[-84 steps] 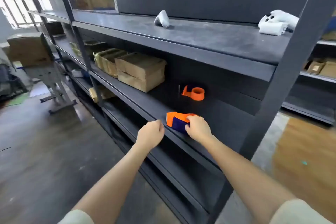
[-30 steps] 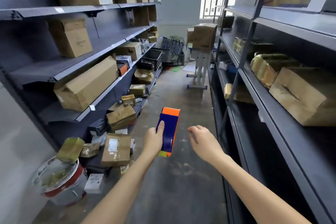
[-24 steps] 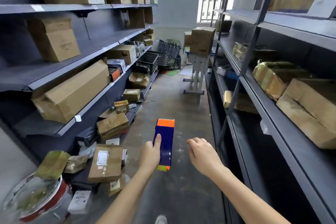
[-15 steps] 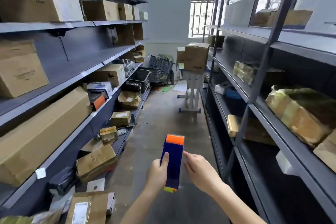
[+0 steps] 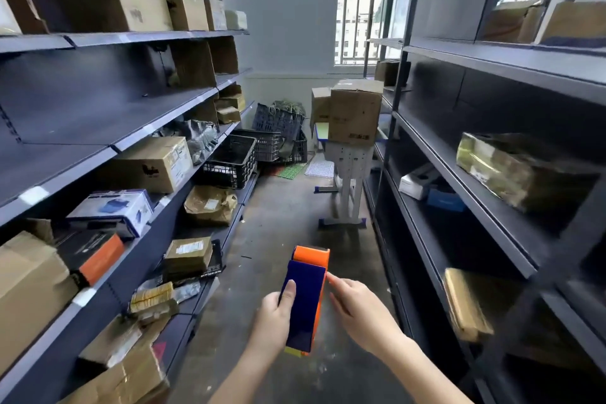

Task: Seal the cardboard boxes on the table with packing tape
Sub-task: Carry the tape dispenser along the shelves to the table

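Head view: left hand (image 5: 274,316) grips tape dispenser (image 5: 305,300), right hand (image 5: 360,308) beside

We see dark shelving (image 5: 82,121) lining both sides, a crumpled brown parcel (image 5: 210,205) near a low left shelf's front edge, and black crates (image 5: 229,162) beyond it by the far wall.

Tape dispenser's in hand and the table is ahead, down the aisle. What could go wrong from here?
The left hand alone grips the tape dispenser, while the right hand only touches its edge, so it may slip. The cardboard boxes are stacked tall on a small table, and pressing tape onto them might tip the stack. Parcels sit at the edge of the low left shelf beside the narrow aisle and could catch a leg.
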Action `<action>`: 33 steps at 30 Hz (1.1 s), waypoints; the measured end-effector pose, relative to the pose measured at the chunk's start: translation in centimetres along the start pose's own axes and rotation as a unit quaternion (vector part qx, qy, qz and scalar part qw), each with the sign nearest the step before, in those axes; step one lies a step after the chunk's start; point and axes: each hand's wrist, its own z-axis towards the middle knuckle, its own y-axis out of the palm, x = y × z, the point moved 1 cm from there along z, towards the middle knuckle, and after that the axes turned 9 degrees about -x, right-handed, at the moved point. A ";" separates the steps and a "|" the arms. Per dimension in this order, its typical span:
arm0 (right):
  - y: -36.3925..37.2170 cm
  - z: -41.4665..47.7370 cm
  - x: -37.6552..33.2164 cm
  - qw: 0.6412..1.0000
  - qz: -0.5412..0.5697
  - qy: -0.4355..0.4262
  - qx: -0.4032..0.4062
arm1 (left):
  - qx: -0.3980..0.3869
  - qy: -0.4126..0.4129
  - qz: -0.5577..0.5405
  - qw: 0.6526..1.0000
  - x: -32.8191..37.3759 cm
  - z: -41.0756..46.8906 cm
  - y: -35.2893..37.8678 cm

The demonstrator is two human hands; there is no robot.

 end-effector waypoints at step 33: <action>-12.5 98.3 23.5 0.894 0.425 0.126 0.067 | -0.052 -0.010 0.133 0.990 19.7 100.1 -18.1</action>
